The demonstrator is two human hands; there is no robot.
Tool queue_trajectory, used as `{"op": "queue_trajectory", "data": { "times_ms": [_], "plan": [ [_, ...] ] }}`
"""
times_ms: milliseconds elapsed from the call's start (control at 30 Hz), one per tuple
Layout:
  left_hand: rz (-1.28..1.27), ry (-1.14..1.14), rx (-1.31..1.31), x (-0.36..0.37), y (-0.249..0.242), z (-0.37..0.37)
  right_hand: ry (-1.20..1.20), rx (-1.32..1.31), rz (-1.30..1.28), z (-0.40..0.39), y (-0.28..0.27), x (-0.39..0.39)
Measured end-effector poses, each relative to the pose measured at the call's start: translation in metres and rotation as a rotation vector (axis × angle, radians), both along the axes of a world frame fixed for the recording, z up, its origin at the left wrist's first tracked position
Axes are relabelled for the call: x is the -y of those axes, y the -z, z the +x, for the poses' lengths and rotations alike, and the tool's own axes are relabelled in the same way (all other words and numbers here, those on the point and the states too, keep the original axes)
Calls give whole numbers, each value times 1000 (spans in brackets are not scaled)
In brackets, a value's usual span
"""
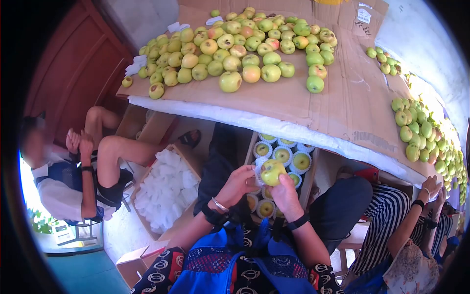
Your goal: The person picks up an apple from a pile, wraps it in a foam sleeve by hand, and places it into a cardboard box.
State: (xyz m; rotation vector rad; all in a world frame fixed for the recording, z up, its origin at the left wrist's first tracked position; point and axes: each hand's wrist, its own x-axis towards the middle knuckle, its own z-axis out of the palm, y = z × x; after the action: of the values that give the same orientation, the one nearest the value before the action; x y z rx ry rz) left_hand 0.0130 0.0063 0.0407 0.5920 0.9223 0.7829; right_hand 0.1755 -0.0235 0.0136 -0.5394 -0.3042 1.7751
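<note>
A green-yellow apple with a brownish patch is held up in my right hand, whose fingers and thumb grip its lower right side. My left hand is closed at the apple's left, pinching a white foam net that lies against the apple. Beneath both hands is an open carton holding rows of apples in white foam nets. To the left of my left arm, a box is heaped with white foam nets.
A cardboard-covered table ahead bears a large pile of loose apples. More apples lie at the right. One person sits at the left; other people's hands are by the table's right edge.
</note>
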Motion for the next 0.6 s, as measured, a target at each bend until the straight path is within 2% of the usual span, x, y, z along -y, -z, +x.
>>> {"op": "queue_trajectory", "data": {
  "times_ms": [67, 133, 233, 267, 300, 333, 367, 433, 500, 567, 600],
  "plan": [
    [-103, -2, 95, 2, 1, 1, -3, 17, 6, 0, -1, 2],
    [-30, -27, -123, 3, 7, 3, -14, 32, 17, -3, -1, 2],
    [39, -67, -140, 6, 13, 4, -34, 108, -55, -5, 3, 2],
    [38, -67, -139, 6, 21, 1, -30, 305, -29, -6, 7, 1],
    [158, -41, -324, 5, 28, -4, -25, 502, -4, -7, 8, 1],
    [282, -14, -508, 5, 33, -6, -24, 503, -6, -8, 9, 2],
    [282, -12, -508, 5, 38, -6, -23, 597, 58, -8, 8, 2],
    [365, -241, -377, 5, 36, -2, -22, 688, 122, -10, 8, 3],
    [447, -266, -381, 3, 34, 1, 11, 1038, 211, -10, 8, 4],
    [528, -285, -383, 1, 27, 3, -39, 1096, 203, -10, 11, 3],
    [702, -240, -538, 2, 19, 4, -87, 1152, 194, -9, 13, 3]
  ]
}}
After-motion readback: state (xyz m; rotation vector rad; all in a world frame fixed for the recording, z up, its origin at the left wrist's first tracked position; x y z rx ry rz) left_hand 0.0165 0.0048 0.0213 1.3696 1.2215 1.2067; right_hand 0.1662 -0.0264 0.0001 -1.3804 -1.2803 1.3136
